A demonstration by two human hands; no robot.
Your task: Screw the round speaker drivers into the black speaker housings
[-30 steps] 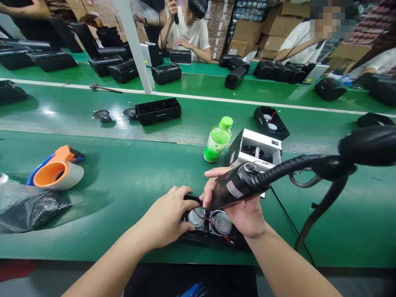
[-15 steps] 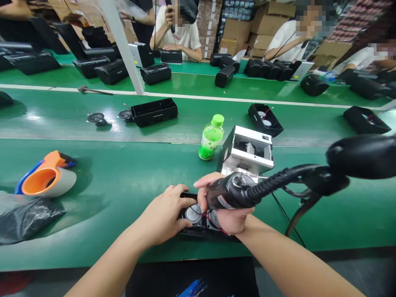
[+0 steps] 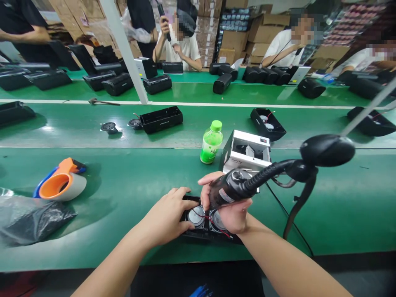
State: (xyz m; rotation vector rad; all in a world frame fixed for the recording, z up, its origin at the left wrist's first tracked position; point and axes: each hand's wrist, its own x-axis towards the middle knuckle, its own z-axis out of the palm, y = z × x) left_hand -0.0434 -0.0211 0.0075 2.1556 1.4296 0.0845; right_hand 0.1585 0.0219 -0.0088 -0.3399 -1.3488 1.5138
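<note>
One black housing [image 3: 198,236], under the left hand's [image 3: 163,218] fingers [image 3: 189,204], held two silver-backed speakers [image 3: 196,216]. The right hand's [image 3: 233,218] fingers gripped one electric screwdriver [image 3: 230,189]. Beyond the fingers stood one green bottle [image 3: 211,144] and one silver machine [image 3: 244,161]; farther off, leftward, lay two loose speakers [image 3: 109,127]. Left of the fingers were one tape dispenser [image 3: 76,187] and one bag [image 3: 34,218].

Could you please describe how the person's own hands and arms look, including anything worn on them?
The left hand and right hand are bare, without gloves. Both forearms are uncovered, with no sleeve in view. No watch or bracelet shows at either wrist; some fingers are hidden.
</note>
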